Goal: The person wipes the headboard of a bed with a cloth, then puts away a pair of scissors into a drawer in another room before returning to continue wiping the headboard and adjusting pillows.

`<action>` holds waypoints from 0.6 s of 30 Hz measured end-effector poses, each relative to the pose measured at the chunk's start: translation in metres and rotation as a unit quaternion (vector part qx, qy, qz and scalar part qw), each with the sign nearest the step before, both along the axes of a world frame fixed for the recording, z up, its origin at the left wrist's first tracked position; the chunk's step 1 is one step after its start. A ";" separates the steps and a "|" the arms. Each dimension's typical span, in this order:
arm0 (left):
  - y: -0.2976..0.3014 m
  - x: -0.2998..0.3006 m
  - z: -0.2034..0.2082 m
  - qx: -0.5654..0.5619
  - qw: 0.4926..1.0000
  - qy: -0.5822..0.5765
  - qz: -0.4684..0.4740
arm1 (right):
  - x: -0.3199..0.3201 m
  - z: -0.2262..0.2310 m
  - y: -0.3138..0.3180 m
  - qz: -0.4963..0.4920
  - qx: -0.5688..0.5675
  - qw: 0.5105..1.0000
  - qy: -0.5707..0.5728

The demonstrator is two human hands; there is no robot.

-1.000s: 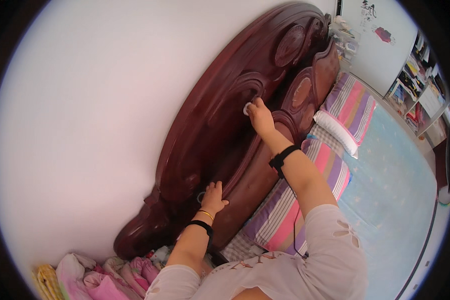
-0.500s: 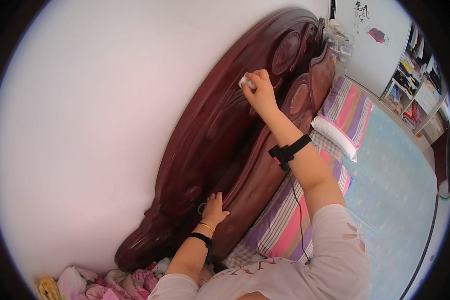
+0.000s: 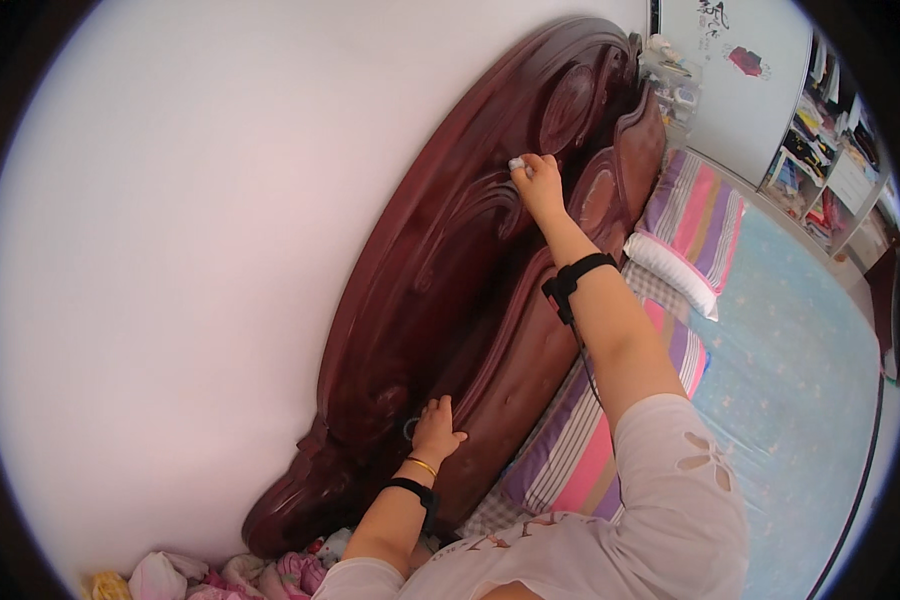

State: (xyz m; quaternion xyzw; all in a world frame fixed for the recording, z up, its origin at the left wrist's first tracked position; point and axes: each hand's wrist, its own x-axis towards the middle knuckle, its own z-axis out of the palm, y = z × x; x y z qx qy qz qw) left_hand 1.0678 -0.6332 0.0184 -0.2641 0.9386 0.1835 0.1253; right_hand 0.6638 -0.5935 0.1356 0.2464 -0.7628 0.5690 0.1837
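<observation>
White wall backs the carved dark-red wooden headboard; right hand pinches a small white cloth against it (left hand rests open lower down).

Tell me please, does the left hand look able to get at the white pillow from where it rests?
Probably not: the left hand rests low on the headboard, and the right arm lies between it and the pillow.

Pale pink short sleeves with cut-out petals; black wristbands on both wrists, a thin gold bangle on the left.
</observation>
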 end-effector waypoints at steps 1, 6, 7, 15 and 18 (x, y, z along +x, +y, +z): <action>-0.003 0.005 0.001 0.000 1.000 0.005 0.007 | 0.001 0.002 -0.003 0.025 0.036 0.997 -0.070; 0.006 -0.013 0.001 0.010 0.999 0.027 -0.017 | -0.064 -0.023 0.035 0.044 -0.218 0.911 -0.347; 0.005 -0.006 0.001 0.009 1.000 0.019 -0.015 | -0.059 -0.030 0.031 0.047 -0.202 0.909 -0.362; 0.003 0.007 -0.004 0.004 1.000 0.015 -0.003 | -0.035 -0.010 0.008 0.062 -0.070 0.950 -0.298; 0.001 0.011 -0.008 0.001 1.000 0.017 -0.003 | -0.017 0.007 0.003 0.066 -0.039 0.965 -0.251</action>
